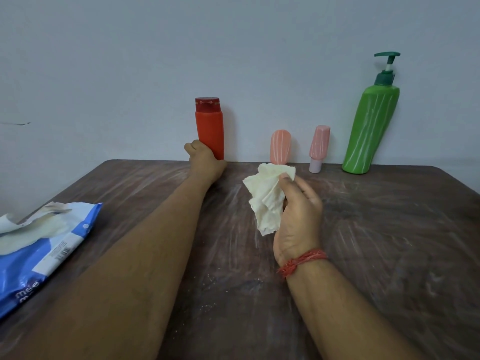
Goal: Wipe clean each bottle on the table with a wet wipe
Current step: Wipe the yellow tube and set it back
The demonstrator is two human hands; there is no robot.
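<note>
Left hand [205,158] reaches to the far edge of the dark brown, streaked wooden table [389,255], fingers curled round the base of an upright red plastic bottle with a darker red flip cap [210,126]; bottle stands against the pale grey wall [130,61], bottom hidden behind the hand, so cannot tell whether it rests on the table or is lifted; right hand [298,214] held above the table's middle, nearer the person, thumb and fingers pinching a crumpled off-white wet wipe [265,198], which bunches out to the left of the palm; wipe apart from the red bottle; red thread band [302,261] wound round the right wrist; along the back edge to the right, a small salmon-pink striped bottle [280,145], partly hidden behind the wipe's top; just beside it a small pink tube standing on a pale lilac cap [319,148], leaning slightly; farther right, well apart, a tall green striped pump bottle with a dark green dispenser head [371,126], tilted toward the wall; at the left edge a blue and white wet-wipe pack [39,255] lying flat, flap open, a sheet showing at the top.
</note>
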